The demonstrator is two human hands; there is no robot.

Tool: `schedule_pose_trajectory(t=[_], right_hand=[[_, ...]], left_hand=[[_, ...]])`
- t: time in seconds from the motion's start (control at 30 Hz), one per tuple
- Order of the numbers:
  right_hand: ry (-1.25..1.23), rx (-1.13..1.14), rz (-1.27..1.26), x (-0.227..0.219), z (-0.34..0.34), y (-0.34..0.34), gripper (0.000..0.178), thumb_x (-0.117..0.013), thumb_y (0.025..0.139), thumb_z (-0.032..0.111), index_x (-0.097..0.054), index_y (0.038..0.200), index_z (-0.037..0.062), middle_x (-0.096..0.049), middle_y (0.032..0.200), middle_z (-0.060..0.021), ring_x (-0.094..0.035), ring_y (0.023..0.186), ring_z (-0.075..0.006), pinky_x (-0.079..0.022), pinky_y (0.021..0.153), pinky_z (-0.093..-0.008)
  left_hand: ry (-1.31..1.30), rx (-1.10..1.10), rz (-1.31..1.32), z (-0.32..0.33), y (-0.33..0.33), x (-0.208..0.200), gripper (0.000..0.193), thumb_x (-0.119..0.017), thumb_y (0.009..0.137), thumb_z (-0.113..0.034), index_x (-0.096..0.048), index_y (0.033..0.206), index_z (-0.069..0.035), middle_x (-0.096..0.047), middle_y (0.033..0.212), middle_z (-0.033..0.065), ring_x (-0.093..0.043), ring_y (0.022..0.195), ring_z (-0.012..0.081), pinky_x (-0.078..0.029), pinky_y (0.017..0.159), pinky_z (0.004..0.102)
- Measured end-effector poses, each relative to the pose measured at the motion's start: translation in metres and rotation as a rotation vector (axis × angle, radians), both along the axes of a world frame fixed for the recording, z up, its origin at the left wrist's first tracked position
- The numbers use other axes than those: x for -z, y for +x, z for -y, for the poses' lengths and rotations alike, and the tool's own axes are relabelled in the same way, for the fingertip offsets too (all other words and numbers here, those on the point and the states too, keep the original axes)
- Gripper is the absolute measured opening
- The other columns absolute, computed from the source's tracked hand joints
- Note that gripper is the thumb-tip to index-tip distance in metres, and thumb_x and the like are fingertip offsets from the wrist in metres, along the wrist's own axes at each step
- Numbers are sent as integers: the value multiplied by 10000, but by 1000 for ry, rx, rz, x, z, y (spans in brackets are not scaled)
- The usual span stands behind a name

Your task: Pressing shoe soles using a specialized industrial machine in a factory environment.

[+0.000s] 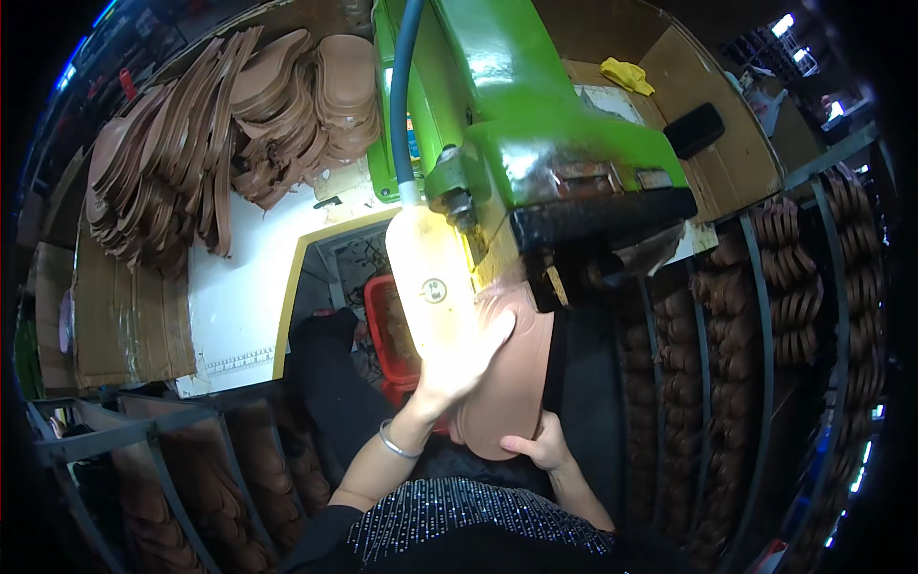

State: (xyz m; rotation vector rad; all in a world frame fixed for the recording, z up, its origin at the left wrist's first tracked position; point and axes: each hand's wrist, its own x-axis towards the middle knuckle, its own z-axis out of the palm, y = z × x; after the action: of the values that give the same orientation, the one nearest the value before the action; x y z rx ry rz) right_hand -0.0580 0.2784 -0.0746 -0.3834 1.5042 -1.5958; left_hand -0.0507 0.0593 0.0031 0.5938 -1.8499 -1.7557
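A flat brown shoe sole point(507, 407) hangs before me, its far end under the head of a green machine point(564, 153). My right hand point(543, 443) grips its near right edge, thumb on top and the other fingers hidden beneath. Along the sole's left side lies my left hand point(464, 364), with its thumb stretched over the upper face. The left fingers are washed out by glare and partly hidden by the bright lamp point(421, 263), but they hold that edge. Beyond the hands, the machine's dark metal tool end point(550, 282) sits at the sole's far edge.
Stacked brown soles point(191, 134) lie at the far left on a white table point(239, 287). Below its cut-out is a red container point(382, 335). Racks point(755, 316) with many soles flank me. A cardboard box point(736, 124) stands far right, with a yellow cloth point(626, 75) by it.
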Motion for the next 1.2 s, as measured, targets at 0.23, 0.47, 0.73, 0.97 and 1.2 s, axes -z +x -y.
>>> schedule_pose_trajectory(t=[0.23,0.47,0.73,0.97,1.2], right_hand=[[-45,277,-17,-22,-39,-43,359,-749,601,16,-591,919,-35,-642,910,-103,-610,783,-153,-484,748,-266],[-176,547,-74,-76,-5,-128,419,-655,648,30,-511,1039,-20,-599,986,-124,-585,912,-202,-464,840,-294],[-269,402,-22,-81,48,-205,397,-620,734,-8,-509,1115,-25,-592,1033,-121,-586,947,-203,-463,859,-302],[-523,274,299,-21,72,-200,426,-497,913,281,-430,1267,54,-526,1217,-123,-537,1090,-276,-443,932,-407],[-612,203,97,-24,81,-160,459,-550,895,222,-403,1314,105,-495,1272,-42,-471,1170,-220,-392,986,-388]], left_hand=[[431,-16,-152,-16,19,19,283,-643,808,10,-567,1080,17,-586,964,54,-560,865,129,-472,755,258],[477,112,-177,-9,13,9,194,-610,825,34,-582,1015,7,-575,916,29,-545,807,100,-464,721,234],[180,79,-161,1,19,18,198,-609,839,7,-588,1036,20,-614,941,59,-593,840,126,-493,729,246],[479,-147,-257,24,54,14,347,-623,766,29,-542,1092,115,-641,978,149,-635,864,175,-529,793,297],[298,-30,-156,55,85,17,257,-616,757,61,-588,1008,108,-661,930,139,-643,828,164,-518,770,273]])
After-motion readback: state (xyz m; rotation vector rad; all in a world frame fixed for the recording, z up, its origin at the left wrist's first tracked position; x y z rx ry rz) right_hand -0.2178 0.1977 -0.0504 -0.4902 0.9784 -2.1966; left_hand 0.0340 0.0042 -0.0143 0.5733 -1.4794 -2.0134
